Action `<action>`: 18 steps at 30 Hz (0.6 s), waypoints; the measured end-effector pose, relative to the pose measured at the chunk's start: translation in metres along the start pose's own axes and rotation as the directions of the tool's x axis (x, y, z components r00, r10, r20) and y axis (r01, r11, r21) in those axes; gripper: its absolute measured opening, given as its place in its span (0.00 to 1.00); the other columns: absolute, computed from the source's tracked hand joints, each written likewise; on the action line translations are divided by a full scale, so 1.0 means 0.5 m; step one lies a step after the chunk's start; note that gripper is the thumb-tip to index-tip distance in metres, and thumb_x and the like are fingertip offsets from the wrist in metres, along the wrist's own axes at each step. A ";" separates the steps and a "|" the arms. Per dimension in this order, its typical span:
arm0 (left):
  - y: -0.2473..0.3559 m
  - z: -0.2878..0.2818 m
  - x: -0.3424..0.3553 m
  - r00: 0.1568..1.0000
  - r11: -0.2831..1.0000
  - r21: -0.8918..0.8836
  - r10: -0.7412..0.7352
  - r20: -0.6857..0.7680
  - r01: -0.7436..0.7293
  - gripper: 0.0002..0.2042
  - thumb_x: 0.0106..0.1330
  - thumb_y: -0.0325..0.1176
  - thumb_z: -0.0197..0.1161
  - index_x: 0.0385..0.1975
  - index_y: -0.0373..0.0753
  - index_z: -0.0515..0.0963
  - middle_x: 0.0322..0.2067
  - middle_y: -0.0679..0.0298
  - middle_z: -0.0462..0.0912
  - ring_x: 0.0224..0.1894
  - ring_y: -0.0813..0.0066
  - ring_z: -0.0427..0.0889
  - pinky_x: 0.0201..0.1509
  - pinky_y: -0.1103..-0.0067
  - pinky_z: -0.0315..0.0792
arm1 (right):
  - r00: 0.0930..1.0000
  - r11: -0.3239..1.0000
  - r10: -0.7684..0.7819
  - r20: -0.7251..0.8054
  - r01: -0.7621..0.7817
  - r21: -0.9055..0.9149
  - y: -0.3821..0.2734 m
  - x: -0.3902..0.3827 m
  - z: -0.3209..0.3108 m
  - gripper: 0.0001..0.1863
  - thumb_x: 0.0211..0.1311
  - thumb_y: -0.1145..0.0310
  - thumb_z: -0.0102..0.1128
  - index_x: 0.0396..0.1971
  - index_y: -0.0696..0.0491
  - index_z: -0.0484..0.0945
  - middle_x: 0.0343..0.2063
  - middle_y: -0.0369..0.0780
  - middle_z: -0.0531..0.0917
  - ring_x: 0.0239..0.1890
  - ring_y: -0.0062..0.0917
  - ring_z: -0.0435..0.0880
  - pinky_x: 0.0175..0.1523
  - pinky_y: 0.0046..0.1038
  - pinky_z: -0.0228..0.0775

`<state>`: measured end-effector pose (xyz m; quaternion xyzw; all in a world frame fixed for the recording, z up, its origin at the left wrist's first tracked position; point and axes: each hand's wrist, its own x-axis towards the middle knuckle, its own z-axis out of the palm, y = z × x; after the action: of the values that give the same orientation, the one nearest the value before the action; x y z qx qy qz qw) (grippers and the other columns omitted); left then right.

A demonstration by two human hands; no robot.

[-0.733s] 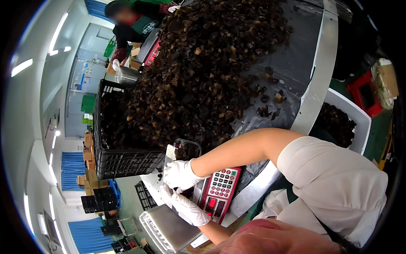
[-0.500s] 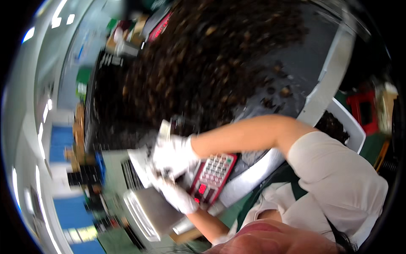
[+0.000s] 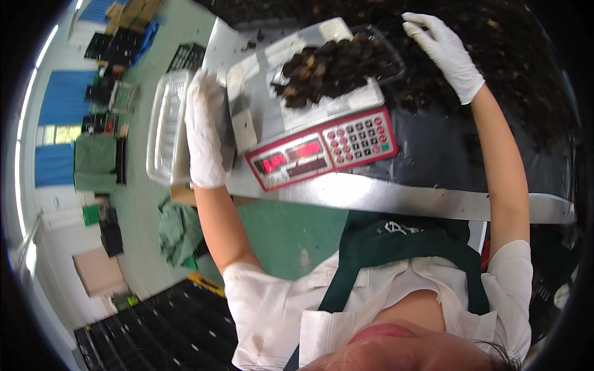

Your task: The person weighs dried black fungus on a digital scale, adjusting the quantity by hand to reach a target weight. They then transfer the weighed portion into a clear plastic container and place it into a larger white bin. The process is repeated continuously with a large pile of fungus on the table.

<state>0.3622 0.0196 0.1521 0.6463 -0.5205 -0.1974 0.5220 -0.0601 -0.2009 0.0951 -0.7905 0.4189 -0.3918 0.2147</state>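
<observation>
My left hand (image 3: pixel 207 133), in a white glove, lies along the side of a stack of clear plastic trays (image 3: pixel 168 127) left of the scale. Its fingers look stretched out; their undersides are hidden. Over the dark heap to the right, my white-gloved right hand (image 3: pixel 442 52) is open and holds nothing, thumb and fingers partly apart. Between the hands stands a red-framed digital scale (image 3: pixel 322 149) with lit red digits. On its platform sits a clear plastic tray (image 3: pixel 396 65) filled with dark brown, shrivelled pieces (image 3: pixel 328 67), perhaps dried mushrooms.
A large heap of similar dark pieces (image 3: pixel 513 68) spreads across the black-covered table at the far right. The metal table edge (image 3: pixel 421 201) runs in front of me. A small white card (image 3: pixel 244 130) leans by the scale. Black crates (image 3: pixel 154 328) stand on the floor at lower left.
My hands were close together beside the scale and have moved apart, left to the tray stack and right over the heap. The view has turned, and the filled tray on the scale now shows.
</observation>
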 end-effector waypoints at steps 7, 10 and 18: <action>0.043 0.004 0.003 0.988 0.989 0.057 -0.138 0.074 0.134 0.25 0.83 0.47 0.52 0.69 0.36 0.72 0.61 0.58 0.81 0.62 0.70 0.79 0.64 0.73 0.74 | 0.951 0.947 0.210 0.226 -0.256 0.194 -0.015 -0.023 0.025 0.26 0.77 0.48 0.59 0.66 0.46 0.79 0.45 0.27 0.81 0.43 0.12 0.76 0.48 0.19 0.68; 0.055 0.022 -0.003 0.964 0.978 0.025 -0.210 0.164 0.209 0.24 0.82 0.44 0.56 0.69 0.35 0.72 0.56 0.60 0.83 0.54 0.75 0.82 0.57 0.78 0.77 | 0.955 0.950 0.201 0.219 -0.245 0.196 -0.029 -0.023 0.016 0.27 0.77 0.45 0.56 0.67 0.45 0.78 0.45 0.27 0.81 0.44 0.13 0.76 0.48 0.19 0.68; 0.046 0.114 -0.009 0.769 0.822 0.013 -0.537 0.347 0.569 0.25 0.78 0.41 0.62 0.70 0.41 0.66 0.31 0.68 0.80 0.19 0.83 0.73 0.19 0.84 0.64 | 0.910 0.895 0.272 0.312 -0.359 0.266 -0.071 -0.013 0.039 0.25 0.77 0.42 0.54 0.50 0.50 0.83 0.30 0.32 0.81 0.30 0.16 0.75 0.36 0.22 0.68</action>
<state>0.3042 -0.0013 0.1496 0.7024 -0.3782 -0.4733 0.3736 -0.0291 -0.1755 0.1041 -0.7116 0.4413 -0.3036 0.4547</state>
